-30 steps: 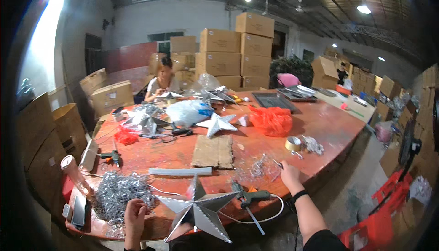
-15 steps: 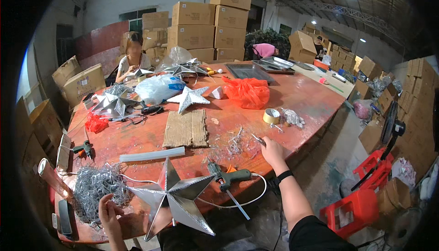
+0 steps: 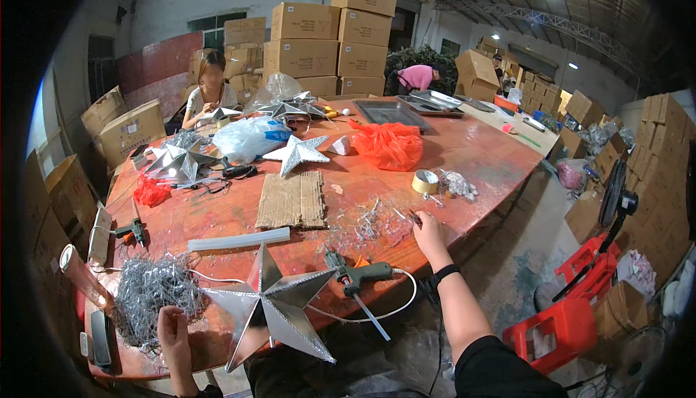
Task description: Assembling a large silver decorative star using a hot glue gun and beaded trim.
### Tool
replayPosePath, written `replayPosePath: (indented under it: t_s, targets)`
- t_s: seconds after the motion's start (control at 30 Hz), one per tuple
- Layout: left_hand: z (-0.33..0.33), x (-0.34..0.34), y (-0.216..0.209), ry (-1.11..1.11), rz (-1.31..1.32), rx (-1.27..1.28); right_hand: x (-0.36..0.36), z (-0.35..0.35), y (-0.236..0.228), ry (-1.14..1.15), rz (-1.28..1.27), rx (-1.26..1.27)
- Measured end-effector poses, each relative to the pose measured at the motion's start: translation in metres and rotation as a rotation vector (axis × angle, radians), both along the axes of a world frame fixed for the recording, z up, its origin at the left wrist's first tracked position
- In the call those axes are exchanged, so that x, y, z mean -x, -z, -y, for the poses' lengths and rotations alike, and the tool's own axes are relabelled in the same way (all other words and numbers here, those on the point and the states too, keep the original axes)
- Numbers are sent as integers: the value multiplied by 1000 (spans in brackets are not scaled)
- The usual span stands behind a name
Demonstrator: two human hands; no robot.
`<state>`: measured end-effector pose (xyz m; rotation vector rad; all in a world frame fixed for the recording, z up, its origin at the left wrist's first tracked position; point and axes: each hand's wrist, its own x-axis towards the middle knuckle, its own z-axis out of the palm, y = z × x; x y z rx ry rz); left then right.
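Note:
My right hand [image 3: 431, 238] is closed around a small dark, thin tool [image 3: 415, 217] over the near right of the table; its kind is too small to make out. My left hand [image 3: 174, 331] is raised at the near edge with curled fingers, beside a heap of silver tinsel [image 3: 156, 300]; anything in them is hidden. Between my arms a shiny silver five-pointed star [image 3: 279, 311] is tilted up at the table edge, touched by neither hand. A green glue gun [image 3: 362, 275] with a clear glue stick lies right of the star.
On the red table [image 3: 478, 173] are clear glue sticks [image 3: 239, 239], a cardboard piece [image 3: 291, 201], a glittery white star [image 3: 297, 153], a tape roll [image 3: 425, 181] and a red plastic bag [image 3: 388, 146]. A person [image 3: 210, 93] sits across. Red stools [image 3: 554, 333] stand right.
My left hand's fingers have curled in from a spread pose. The right hand has shifted slightly up and left, and its tool has turned. The star stays almost in place.

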<state>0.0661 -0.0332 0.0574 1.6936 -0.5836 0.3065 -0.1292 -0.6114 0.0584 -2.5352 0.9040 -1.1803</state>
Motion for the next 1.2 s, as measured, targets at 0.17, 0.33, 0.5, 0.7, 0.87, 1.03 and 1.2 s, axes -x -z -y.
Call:
replayPosePath:
  t_s: [0.17,0.33,0.5,0.7,0.87,1.03,1.2]
  targets:
    - [4,10,-14,20,-161,-73,1,-2,-1,9,25,49]
    - [8,15,-18,39,-157,-75,0,3,2,11,26,8]
    - [7,16,-17,38,-170,-79,3,3,3,29,-23,61]
    - [3,17,-15,14,-148,-107,6,-10,-4,62,-63,45]
    - [1,11,-11,35,-131,-116,-3,3,5,9,-35,66]
    - [13,9,-18,86,-128,-171,2,6,-7,-79,2,57]
    - [10,17,-25,49,-140,-215,0,7,2,-139,152,55]
